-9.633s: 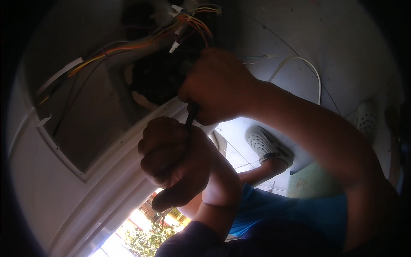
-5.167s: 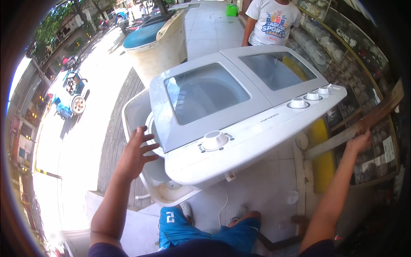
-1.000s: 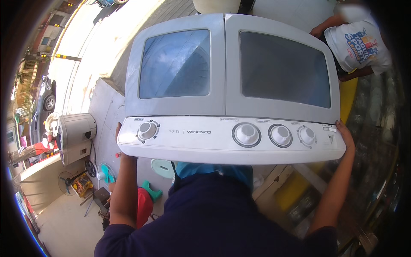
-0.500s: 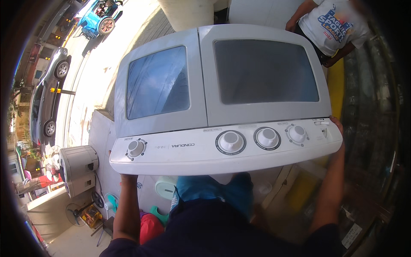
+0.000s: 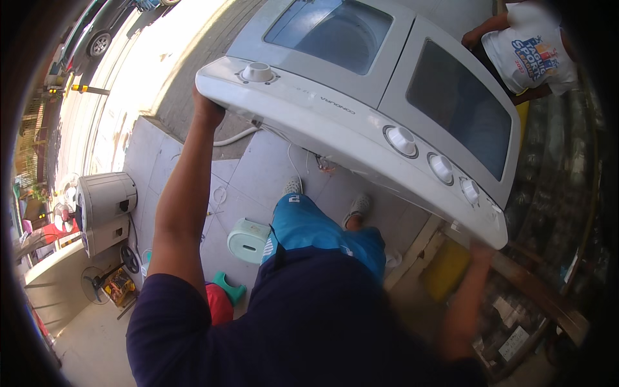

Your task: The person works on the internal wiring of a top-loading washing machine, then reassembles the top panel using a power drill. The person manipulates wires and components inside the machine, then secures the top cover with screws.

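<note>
A white and grey twin-tub washing machine (image 5: 397, 77) with two windowed lids stands slanted in front of me. White knobs sit along its control panel (image 5: 309, 119), whose right end is nearer to me than its left. My left hand (image 5: 207, 108) grips the panel's left end, its fingers partly hidden behind the edge. At the right end, my right hand (image 5: 480, 253) is just below the corner. Motion smears it, so I cannot tell whether it touches the machine. A pale hose (image 5: 237, 137) and thin cords hang out below the panel.
A person in a white shirt (image 5: 529, 48) stands at the far right. A pale green stool (image 5: 249, 240) is by my legs. A white appliance (image 5: 106, 205) and a fan (image 5: 97, 284) stand at the left. Shelving (image 5: 548, 174) lines the right; a street (image 5: 135, 71) lies far left.
The washing machine has turned clockwise and shifted away, showing the floor and my feet beneath. My left hand went forward with its end. My right hand dropped from the panel's side to below its corner.
</note>
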Motion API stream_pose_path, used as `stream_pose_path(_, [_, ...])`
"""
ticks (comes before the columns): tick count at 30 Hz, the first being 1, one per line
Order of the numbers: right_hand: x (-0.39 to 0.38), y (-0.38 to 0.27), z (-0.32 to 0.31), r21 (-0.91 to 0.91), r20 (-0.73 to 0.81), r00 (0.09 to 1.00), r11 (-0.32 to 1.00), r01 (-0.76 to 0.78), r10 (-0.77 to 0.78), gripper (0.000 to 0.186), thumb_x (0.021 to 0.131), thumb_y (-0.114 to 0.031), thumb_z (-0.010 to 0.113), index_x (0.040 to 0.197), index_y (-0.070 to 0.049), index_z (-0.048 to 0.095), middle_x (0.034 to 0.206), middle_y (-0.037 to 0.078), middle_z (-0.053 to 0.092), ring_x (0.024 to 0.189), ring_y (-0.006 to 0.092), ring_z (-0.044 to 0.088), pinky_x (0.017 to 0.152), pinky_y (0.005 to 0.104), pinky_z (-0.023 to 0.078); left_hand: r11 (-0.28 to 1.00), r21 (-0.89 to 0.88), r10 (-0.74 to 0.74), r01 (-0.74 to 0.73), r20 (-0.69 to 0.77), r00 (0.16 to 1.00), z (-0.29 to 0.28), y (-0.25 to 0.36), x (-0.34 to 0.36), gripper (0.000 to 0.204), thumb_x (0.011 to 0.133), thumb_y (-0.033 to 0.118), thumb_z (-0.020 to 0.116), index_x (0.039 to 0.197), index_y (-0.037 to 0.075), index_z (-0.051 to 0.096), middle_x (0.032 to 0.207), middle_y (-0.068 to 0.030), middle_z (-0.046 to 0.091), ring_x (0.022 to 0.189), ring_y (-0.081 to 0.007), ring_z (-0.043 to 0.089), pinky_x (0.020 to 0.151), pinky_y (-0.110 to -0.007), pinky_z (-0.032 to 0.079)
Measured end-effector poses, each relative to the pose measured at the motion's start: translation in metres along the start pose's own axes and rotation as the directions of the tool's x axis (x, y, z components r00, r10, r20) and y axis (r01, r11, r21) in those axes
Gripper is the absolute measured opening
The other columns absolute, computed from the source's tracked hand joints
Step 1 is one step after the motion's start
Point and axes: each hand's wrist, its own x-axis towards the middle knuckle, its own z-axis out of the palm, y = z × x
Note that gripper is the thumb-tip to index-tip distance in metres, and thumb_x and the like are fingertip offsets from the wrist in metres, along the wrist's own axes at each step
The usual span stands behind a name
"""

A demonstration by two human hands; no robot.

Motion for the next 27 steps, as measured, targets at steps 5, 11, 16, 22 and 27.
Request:
stream_pose_path(5, [-0.053,-0.019,0.064,0.46,-0.383,0.914,0.886,0.066,0.131,0.097,0.092,-0.082,0.042,0.158,-0.011,0.035,0.167,0.011,0.028,0.157,0.0328,0.014,0.125,0.06,0.002,0.973,0.084,-0.212,0.213,-0.025,0.977,-0.002,0.055,0.003,0.056,0.104,0.046,0.047,0.137,0.003,0.06,0.135,-0.0152,0.063,0.13,-0.0302,0.055,0.111,-0.048,0.039])
stream_pose_path(11, [-0.058,-0.03,0.086,0.231,-0.462,0.874,0.972,-0.044,0.15,0.083,0.091,-0.07,0.054,0.154,-0.018,0.042,0.163,0.012,0.033,0.149,0.0353,0.026,0.117,0.0662,0.018,0.962,0.271,-0.025,-0.032,0.203,0.979,0.0,0.115,0.02,0.075,0.099,0.063,0.047,0.146,0.006,0.056,0.147,-0.0228,0.056,0.14,-0.0372,0.047,0.116,-0.047,0.033])
stream_pose_path(16, [-0.055,-0.022,0.085,0.251,-0.462,0.873,0.967,-0.037,0.154,0.083,0.085,-0.066,0.057,0.152,-0.019,0.044,0.161,0.012,0.035,0.146,0.0354,0.029,0.112,0.0702,0.021,0.934,0.358,-0.131,-0.002,0.349,0.928,0.009,0.1,0.018,0.051,0.093,0.036,0.056,0.132,0.005,0.069,0.12,-0.0177,0.071,0.111,-0.0298,0.065,0.097,-0.04,0.049])
stream_pose_path(22, [-0.054,-0.024,0.082,0.272,-0.442,0.881,0.961,-0.048,0.169,0.084,0.085,-0.066,0.058,0.153,-0.019,0.044,0.161,0.012,0.036,0.146,0.0354,0.031,0.111,0.0709,0.021,0.925,0.318,-0.296,0.207,0.262,0.918,0.008,0.101,0.018,0.047,0.092,0.033,0.055,0.129,0.007,0.069,0.116,-0.0134,0.069,0.101,-0.0242,0.063,0.084,-0.038,0.05])
stream_pose_path(27, [-0.051,-0.018,0.057,0.286,-0.357,0.922,0.957,-0.046,0.151,0.081,0.087,-0.063,0.058,0.151,-0.014,0.046,0.156,0.013,0.043,0.142,0.0351,0.039,0.115,0.0601,0.027,0.934,0.012,-0.357,0.357,0.028,0.934,0.022,0.101,-0.006,0.053,0.092,0.03,0.055,0.136,0.001,0.064,0.124,-0.0166,0.065,0.112,-0.027,0.061,0.094,-0.039,0.048])
